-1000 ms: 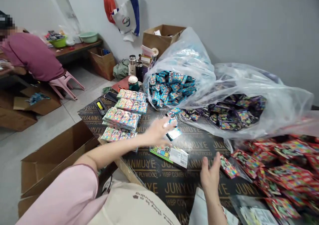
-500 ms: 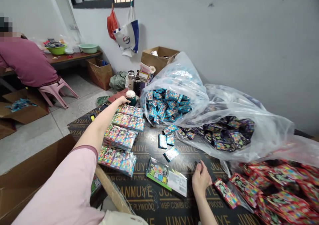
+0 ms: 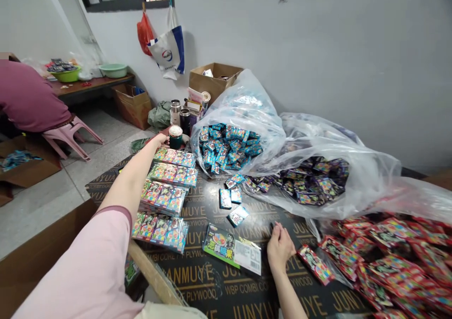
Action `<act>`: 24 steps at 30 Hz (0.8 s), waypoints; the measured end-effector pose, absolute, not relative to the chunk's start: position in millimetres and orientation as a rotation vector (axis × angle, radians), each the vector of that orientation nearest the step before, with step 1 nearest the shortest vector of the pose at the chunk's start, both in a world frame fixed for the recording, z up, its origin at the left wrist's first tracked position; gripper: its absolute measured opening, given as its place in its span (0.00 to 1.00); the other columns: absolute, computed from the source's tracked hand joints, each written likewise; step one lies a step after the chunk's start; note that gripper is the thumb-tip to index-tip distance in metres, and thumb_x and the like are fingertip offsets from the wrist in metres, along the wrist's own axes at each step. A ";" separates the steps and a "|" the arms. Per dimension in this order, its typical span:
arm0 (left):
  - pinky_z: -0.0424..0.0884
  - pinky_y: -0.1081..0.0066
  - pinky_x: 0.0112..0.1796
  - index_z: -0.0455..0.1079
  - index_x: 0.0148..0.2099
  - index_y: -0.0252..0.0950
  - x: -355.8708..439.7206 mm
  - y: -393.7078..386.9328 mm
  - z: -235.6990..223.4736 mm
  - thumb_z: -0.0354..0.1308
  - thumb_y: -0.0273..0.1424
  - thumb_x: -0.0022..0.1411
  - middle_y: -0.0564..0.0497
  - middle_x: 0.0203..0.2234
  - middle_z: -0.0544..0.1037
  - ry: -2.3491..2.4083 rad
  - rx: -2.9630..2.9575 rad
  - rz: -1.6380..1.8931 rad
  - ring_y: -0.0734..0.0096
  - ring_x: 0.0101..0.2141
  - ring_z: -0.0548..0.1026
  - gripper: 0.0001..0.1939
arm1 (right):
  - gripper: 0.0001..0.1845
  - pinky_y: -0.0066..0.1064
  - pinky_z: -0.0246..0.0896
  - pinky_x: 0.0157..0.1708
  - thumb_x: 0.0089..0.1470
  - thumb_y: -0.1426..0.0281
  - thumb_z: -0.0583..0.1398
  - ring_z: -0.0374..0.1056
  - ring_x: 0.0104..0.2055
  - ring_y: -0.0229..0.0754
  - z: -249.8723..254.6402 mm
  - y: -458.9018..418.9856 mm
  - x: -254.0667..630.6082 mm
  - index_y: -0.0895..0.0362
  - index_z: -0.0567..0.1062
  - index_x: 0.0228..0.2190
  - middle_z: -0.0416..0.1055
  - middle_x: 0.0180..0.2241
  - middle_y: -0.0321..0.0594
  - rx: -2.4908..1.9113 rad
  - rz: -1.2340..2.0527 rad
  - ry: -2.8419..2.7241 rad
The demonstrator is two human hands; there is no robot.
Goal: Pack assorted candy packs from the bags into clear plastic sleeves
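My left hand [image 3: 163, 140] reaches past the stacked packs, its fingers curled at the side of a dark green mug [image 3: 175, 140] with a pale top. Below that arm, several clear-wrapped packs of colourful candy boxes [image 3: 160, 228] lie in rows. My right hand [image 3: 280, 249] rests on the black plywood table [image 3: 197, 274], fingers loosely extended and nothing visible in them. Left of it is a flat printed pack [image 3: 231, 248] with a white barcode label; on its right lies a red candy sachet [image 3: 315, 264]. Several small blue boxes [image 3: 238, 215] sit beyond the pack.
Clear plastic bags spill blue packets [image 3: 231, 145], purple packets [image 3: 314, 182] and red sachets [image 3: 395, 258]. Thermos flasks [image 3: 184, 120] and a cardboard box [image 3: 215, 76] stand at the back. Another person [image 3: 31, 98] sits on a pink stool [image 3: 72, 138] at far left.
The whole view has shifted slightly, so things appear further left. My left hand stays beside the mug. The fingers of my right hand have drawn closer together on the table.
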State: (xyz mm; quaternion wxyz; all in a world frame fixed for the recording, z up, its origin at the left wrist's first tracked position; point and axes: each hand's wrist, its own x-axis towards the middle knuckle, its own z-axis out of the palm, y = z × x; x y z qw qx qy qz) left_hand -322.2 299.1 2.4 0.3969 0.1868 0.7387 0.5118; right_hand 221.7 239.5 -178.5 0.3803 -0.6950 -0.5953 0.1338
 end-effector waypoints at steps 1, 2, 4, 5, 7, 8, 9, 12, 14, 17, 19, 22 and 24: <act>0.73 0.57 0.44 0.65 0.54 0.33 -321.3 297.8 7.0 0.56 0.36 0.65 0.43 0.49 0.71 1.880 0.462 1.304 0.62 0.45 0.73 0.19 | 0.41 0.51 0.48 0.54 0.54 0.44 0.38 0.64 0.53 0.58 -178.9 239.6 222.3 0.60 0.76 0.41 0.73 0.45 0.56 -1.773 0.350 -1.506; 0.73 0.57 0.45 0.65 0.55 0.33 -320.8 295.9 12.7 0.56 0.36 0.65 0.43 0.49 0.71 1.894 0.464 1.310 0.62 0.46 0.73 0.19 | 0.41 0.51 0.48 0.55 0.53 0.43 0.39 0.64 0.53 0.58 -179.7 239.7 223.5 0.60 0.76 0.40 0.73 0.45 0.57 -1.765 0.364 -1.491; 0.73 0.57 0.44 0.65 0.55 0.34 -320.6 289.8 28.1 0.55 0.37 0.65 0.44 0.49 0.71 1.907 0.484 1.340 0.63 0.45 0.73 0.19 | 0.40 0.51 0.50 0.55 0.52 0.42 0.42 0.65 0.51 0.58 -181.3 240.1 227.4 0.61 0.76 0.40 0.74 0.44 0.57 -1.717 0.430 -1.456; 0.73 0.59 0.43 0.66 0.54 0.33 -320.5 285.3 37.7 0.55 0.37 0.65 0.45 0.48 0.71 1.902 0.500 1.361 0.64 0.44 0.73 0.18 | 0.39 0.50 0.52 0.54 0.52 0.42 0.44 0.66 0.50 0.57 -181.3 240.4 229.6 0.61 0.76 0.40 0.74 0.44 0.57 -1.675 0.489 -1.425; 0.73 0.66 0.36 0.69 0.46 0.30 -318.5 273.5 59.8 0.55 0.34 0.65 0.46 0.39 0.74 1.874 0.546 1.409 0.70 0.36 0.74 0.12 | 0.38 0.48 0.56 0.52 0.49 0.42 0.49 0.67 0.49 0.56 -175.8 240.8 231.9 0.62 0.75 0.42 0.74 0.45 0.56 -1.582 0.631 -1.330; 0.71 0.71 0.32 0.69 0.39 0.29 -315.9 266.0 71.6 0.55 0.32 0.65 0.48 0.32 0.74 1.851 0.575 1.432 0.73 0.30 0.73 0.10 | 0.38 0.47 0.58 0.52 0.48 0.43 0.51 0.67 0.50 0.55 -168.8 240.5 230.8 0.62 0.74 0.43 0.73 0.46 0.56 -1.537 0.690 -1.287; 0.68 0.74 0.27 0.68 0.33 0.29 -311.8 257.4 83.2 0.55 0.30 0.64 0.50 0.25 0.71 1.822 0.607 1.451 0.76 0.25 0.70 0.09 | 0.38 0.47 0.58 0.52 0.47 0.43 0.53 0.66 0.51 0.55 -158.1 239.4 227.7 0.62 0.73 0.45 0.72 0.47 0.55 -1.496 0.728 -1.265; 0.59 0.76 0.21 0.61 0.22 0.32 -288.2 226.2 112.7 0.55 0.27 0.59 0.54 0.15 0.63 1.715 0.707 1.472 0.79 0.18 0.63 0.14 | 0.37 0.49 0.55 0.55 0.46 0.46 0.59 0.63 0.56 0.55 -102.5 228.5 204.8 0.60 0.71 0.49 0.69 0.52 0.53 -1.358 0.716 -1.388; 0.59 0.76 0.21 0.60 0.22 0.33 -262.8 201.6 125.0 0.56 0.28 0.56 0.55 0.15 0.62 1.621 0.771 1.450 0.78 0.18 0.62 0.12 | 0.37 0.50 0.54 0.56 0.45 0.50 0.63 0.61 0.58 0.54 -52.4 213.5 182.2 0.57 0.68 0.53 0.66 0.55 0.50 -1.206 0.688 -1.541; 0.59 0.76 0.22 0.62 0.24 0.33 -214.2 161.5 131.6 0.59 0.28 0.51 0.56 0.16 0.62 1.451 0.871 1.316 0.79 0.18 0.61 0.09 | 0.37 0.49 0.55 0.57 0.48 0.56 0.64 0.59 0.60 0.50 20.1 182.5 151.1 0.49 0.62 0.58 0.61 0.60 0.45 -0.925 0.690 -1.728; 0.58 0.76 0.23 0.61 0.24 0.33 -179.2 134.2 129.6 0.60 0.30 0.49 0.57 0.16 0.62 1.362 0.930 1.174 0.80 0.19 0.59 0.10 | 0.41 0.49 0.54 0.58 0.48 0.57 0.65 0.56 0.62 0.50 55.4 159.5 138.1 0.47 0.57 0.61 0.56 0.63 0.43 -0.791 0.694 -1.837; 0.58 0.75 0.23 0.60 0.24 0.35 -132.0 96.2 120.9 0.63 0.36 0.48 0.57 0.18 0.61 1.282 0.985 0.960 0.80 0.20 0.58 0.15 | 0.47 0.50 0.49 0.62 0.47 0.56 0.66 0.50 0.65 0.52 82.9 127.9 132.1 0.45 0.52 0.63 0.52 0.65 0.42 -0.662 0.701 -1.986; 0.56 0.75 0.23 0.58 0.23 0.35 -108.5 75.1 113.8 0.63 0.39 0.48 0.58 0.18 0.60 1.235 1.031 0.821 0.80 0.20 0.57 0.18 | 0.49 0.50 0.48 0.63 0.45 0.56 0.67 0.50 0.66 0.52 87.4 111.4 135.4 0.44 0.51 0.63 0.51 0.65 0.41 -0.623 0.719 -2.043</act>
